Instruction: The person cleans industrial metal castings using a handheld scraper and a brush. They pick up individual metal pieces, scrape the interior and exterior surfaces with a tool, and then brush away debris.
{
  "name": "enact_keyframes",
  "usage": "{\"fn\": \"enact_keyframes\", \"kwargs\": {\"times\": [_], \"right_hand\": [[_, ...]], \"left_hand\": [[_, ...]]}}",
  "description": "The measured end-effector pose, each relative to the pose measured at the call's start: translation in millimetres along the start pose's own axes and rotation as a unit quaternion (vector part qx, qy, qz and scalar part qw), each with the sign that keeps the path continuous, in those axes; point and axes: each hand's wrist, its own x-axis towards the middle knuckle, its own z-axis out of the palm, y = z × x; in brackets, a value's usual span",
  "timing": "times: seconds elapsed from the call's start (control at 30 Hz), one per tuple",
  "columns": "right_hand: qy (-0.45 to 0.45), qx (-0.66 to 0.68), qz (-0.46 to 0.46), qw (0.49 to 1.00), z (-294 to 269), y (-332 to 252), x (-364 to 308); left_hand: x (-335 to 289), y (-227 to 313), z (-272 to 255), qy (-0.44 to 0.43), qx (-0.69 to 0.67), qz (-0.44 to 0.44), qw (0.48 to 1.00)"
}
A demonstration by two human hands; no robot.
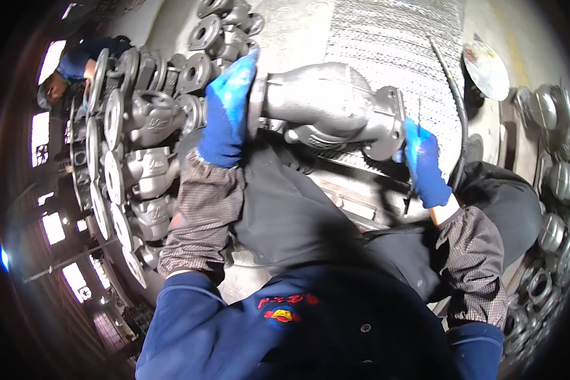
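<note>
A grey cast-metal valve body (pixel 323 101) with a round flange at each end lies across in front of me, above my knees. My left hand (pixel 229 104), in a blue coated glove, grips its left flange from the side. At the other end, my right hand (pixel 424 161), gloved alike, is closed beside the right flange (pixel 386 123), its fingertips close against the rim. A thin dark rod-like tool (pixel 411 197) sticks out below that hand, with a fine tip showing above it. Its exact kind is hard to make out.
Stacked valve castings (pixel 152 168) stand close on my left, more (pixel 225 31) at the far left. Beyond the valve body lies a ridged metal surface (pixel 392 38). A black hose (pixel 453 88) runs down at right, near a pale round disc (pixel 486 69). Castings (pixel 551 177) line the right; another person (pixel 76 63) bends at far left.
</note>
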Motion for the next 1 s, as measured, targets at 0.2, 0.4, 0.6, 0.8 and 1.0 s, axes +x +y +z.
{"fn": "enact_keyframes", "kwargs": {"times": [0.2,0.4,0.6,0.8,1.0], "right_hand": [[0.002,-0.028,0.008,1.0,-22.9,3.0,34.6],[0.061,0.049,-0.015,0.997,-25.7,-18.2,49.0],[0.076,-0.006,0.019,0.997,-31.1,-3.5,49.9],[0.029,-0.028,0.048,0.998,-10.6,-13.7,33.8],[0.038,0.011,0.018,0.999,-9.6,-26.4,16.7]], "left_hand": [[11.6,15.3,8.5,0.03,-0.253,-0.1,0.962],[43.2,50.7,-3.1,-0.039,-0.313,-0.215,0.924],[54.8,52.4,16.8,-0.056,-0.196,-0.102,0.974],[34.2,35.4,7.4,-0.037,-0.298,-0.26,0.918],[22.4,32.1,1.6,-0.005,-0.326,-0.255,0.91]]}}
